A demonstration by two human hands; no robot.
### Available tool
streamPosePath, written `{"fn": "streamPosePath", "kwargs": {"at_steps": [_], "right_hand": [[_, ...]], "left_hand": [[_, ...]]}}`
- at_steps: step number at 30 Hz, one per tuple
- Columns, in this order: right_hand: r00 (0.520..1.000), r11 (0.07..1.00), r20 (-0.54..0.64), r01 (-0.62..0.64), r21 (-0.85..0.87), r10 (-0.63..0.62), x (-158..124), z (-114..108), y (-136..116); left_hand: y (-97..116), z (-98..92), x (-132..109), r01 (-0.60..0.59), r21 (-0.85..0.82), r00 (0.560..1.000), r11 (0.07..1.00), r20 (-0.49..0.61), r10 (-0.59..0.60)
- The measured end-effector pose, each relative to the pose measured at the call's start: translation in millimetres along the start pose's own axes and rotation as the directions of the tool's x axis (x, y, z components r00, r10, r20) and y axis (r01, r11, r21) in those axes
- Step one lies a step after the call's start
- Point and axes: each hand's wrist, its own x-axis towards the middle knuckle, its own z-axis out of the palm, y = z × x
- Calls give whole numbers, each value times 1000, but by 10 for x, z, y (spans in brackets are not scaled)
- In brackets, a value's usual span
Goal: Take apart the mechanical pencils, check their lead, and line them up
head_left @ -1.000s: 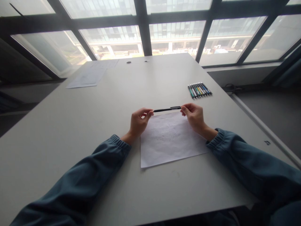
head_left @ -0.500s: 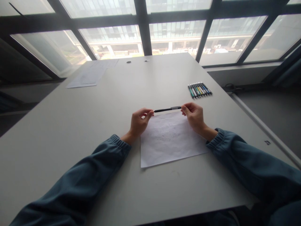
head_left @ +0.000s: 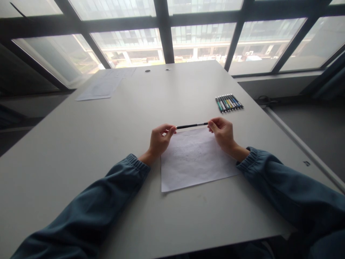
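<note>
A black pen [head_left: 191, 126] is stretched level between my two hands, a little above the far edge of a paper sheet. My left hand [head_left: 161, 138] pinches its left end between thumb and fingertips. At the other end, my right hand [head_left: 222, 133] pinches the pen the same way; both tips are covered by fingers. A pale label patch shows on the barrel nearer the right hand. Below lies the creased white sheet [head_left: 196, 162], with faint marks on it. My right wrist and cuff hang over the sheet's right side.
A row of several pens [head_left: 229, 103] with coloured labels lies at the right of the white table [head_left: 94, 144]. More paper sheets [head_left: 101, 84] lie at the far left. Round holes [head_left: 147, 71] sit near the back edge, before large windows [head_left: 203, 41].
The pen has turned about its long axis: its clip, visible before along the upper side, no longer shows. Both hands stay in nearly the same place.
</note>
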Motion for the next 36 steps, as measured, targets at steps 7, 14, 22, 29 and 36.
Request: {"fn": "streamPosePath", "kwargs": {"at_steps": [7,14,22,29,36], "right_hand": [[1000,1000,-2,3,-7,-3,4,0,13],[1000,1000,6,8,8,-8,3,5,-8],[1000,1000,11,15,0,-15,-1,2,-12],[1000,1000,17,14,11,-14,-1,9,-14],[1000,1000,18,14,4,-14,-4,14,-36]], "left_hand": [[13,-4,-3,1,6,1000,1000,18,-1],[2,-6,1,6,12,1000,1000,18,-6],[-11,-7,2,29,-2,999,1000,24,-28],[-4,-6,2,40,-2,999,999,29,-40],[-7,-6,-2,46,-15,998,999,31,-46]]}}
